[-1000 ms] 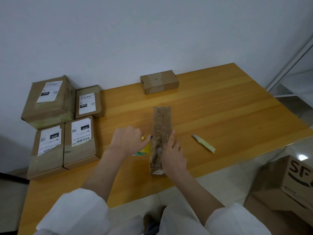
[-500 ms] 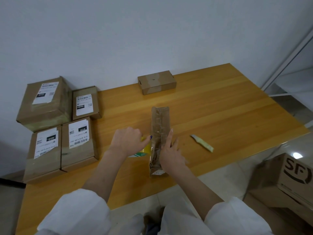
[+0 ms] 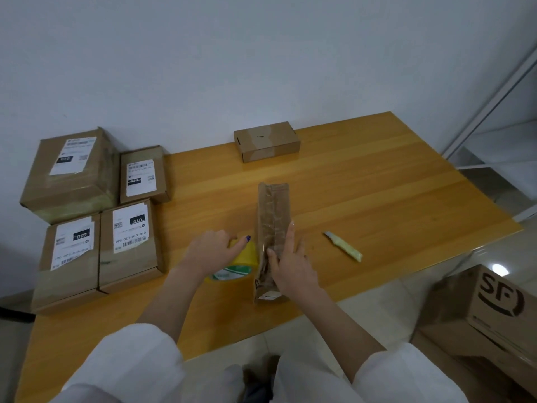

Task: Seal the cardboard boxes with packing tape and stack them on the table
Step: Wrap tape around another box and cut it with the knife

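Observation:
A long narrow cardboard box (image 3: pixel 271 216) lies lengthwise on the wooden table (image 3: pixel 377 193), its top covered in shiny clear tape. My right hand (image 3: pixel 290 263) rests on its near half, fingers straight along the right edge, thumb pressing the taped top. My left hand (image 3: pixel 212 251) grips a yellow roll of packing tape (image 3: pixel 241 264) just left of the box. A small plain cardboard box (image 3: pixel 266 141) sits at the table's far edge.
Several labelled, taped boxes (image 3: pixel 130 242) sit together at the table's left end. A pale yellow utility knife (image 3: pixel 344 246) lies right of the long box. A large printed carton (image 3: pixel 494 312) stands on the floor at right, below a white shelf frame (image 3: pixel 494 91).
My left hand has drawn the tape roll slightly out from the box, so more of the roll shows. My right hand stays pressed on the box.

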